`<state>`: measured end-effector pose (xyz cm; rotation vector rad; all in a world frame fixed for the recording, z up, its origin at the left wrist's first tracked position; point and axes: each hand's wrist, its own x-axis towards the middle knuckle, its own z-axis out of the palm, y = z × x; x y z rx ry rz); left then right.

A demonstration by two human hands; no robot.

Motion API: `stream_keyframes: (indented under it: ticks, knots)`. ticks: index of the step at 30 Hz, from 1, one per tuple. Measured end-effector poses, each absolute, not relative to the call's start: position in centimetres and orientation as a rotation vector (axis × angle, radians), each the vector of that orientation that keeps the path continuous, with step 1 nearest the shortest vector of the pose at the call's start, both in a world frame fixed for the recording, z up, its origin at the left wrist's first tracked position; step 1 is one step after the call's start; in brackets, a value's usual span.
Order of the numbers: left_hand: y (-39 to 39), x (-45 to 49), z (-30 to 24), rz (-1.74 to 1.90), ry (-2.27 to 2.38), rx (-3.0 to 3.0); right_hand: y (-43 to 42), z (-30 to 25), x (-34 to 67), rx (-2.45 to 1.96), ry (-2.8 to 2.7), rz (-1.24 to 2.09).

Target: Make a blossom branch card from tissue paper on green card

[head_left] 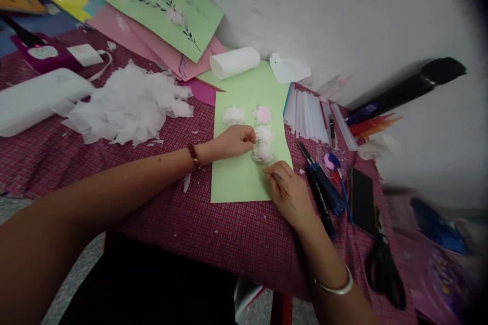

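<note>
A light green sheet of paper [240, 185] lies on the checked cloth, bearing several white tissue-paper flowers. One of them, a pink-tinged flower [262, 114], sits at the upper right of the group. My left hand [236, 142] rests over the sheet, its fingers curled closed beside the middle white flower [265, 134]; whatever is between the fingertips is hidden. Just below the lowest flower [263, 152], my right hand [287, 193] pinches a thin stick-like tool [276, 174], with its tip close to that flower's lower edge. The tool's exact kind cannot be made out.
Torn white tissue [129, 101] is heaped on the left, near a white case [41, 99]. A tissue roll [235, 62] and a painted green card [160, 5] lie behind. To the right are a cutter [305, 153], a blue stapler [328, 188], a phone [362, 200] and scissors [385, 264].
</note>
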<state>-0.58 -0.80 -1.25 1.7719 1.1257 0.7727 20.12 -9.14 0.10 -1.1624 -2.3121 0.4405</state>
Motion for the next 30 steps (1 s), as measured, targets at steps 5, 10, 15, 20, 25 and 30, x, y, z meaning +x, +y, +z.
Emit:
stream_keyframes:
  ticks: [5,10,15,20,25,30]
  knots:
    - [-0.7,-0.5,-1.5,0.776,1.115,1.765,-9.3,0.6,20.7,-1.242,-1.856,0.693]
    - [-1.0,-0.5,-0.9,0.738,1.165,1.714,-8.3,-0.1,21.5,-1.187,-1.238,1.165]
    - [-1.9,-0.5,0.2,0.605,1.152,1.843,-7.1,-1.1,21.8,-1.183,-1.004,1.404]
    - [-3.6,-2.5,2.6,0.330,1.105,2.331,-7.0,-1.3,22.0,-1.205,-0.975,1.423]
    - [-2.4,-9.4,4.3,0.084,1.319,2.664,-6.7,-2.2,22.3,-1.245,-1.045,1.372]
    - [0.2,-15.9,5.2,-0.069,1.735,2.670,-6.3,-3.1,22.4,-1.301,-1.167,1.294]
